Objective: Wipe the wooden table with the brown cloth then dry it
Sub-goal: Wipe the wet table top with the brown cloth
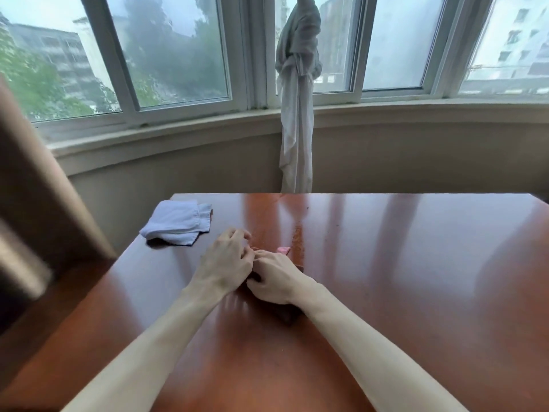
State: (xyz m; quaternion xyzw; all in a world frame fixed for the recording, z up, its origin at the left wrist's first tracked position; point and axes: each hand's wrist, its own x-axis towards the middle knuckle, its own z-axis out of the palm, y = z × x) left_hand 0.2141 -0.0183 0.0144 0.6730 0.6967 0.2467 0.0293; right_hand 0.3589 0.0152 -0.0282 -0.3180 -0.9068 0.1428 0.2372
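Note:
A glossy reddish wooden table (386, 278) fills the lower part of the head view. The brown cloth (286, 315) lies near its middle, mostly hidden under my hands and right forearm. My left hand (225, 261) and my right hand (276, 278) meet over the cloth, fingers curled. The right hand grips the cloth's edge near the thumb. What the left fingers hold is not plain. A small pink thing (283, 250) shows just beyond my right fingertips. A streak of wet droplets (297, 233) runs along the table beyond the hands.
A folded white cloth (178, 223) lies at the table's far left corner. A knotted white curtain (297, 114) hangs behind the far edge, before the curved window sill (178, 129). A blurred brown panel (35, 203) stands at the left.

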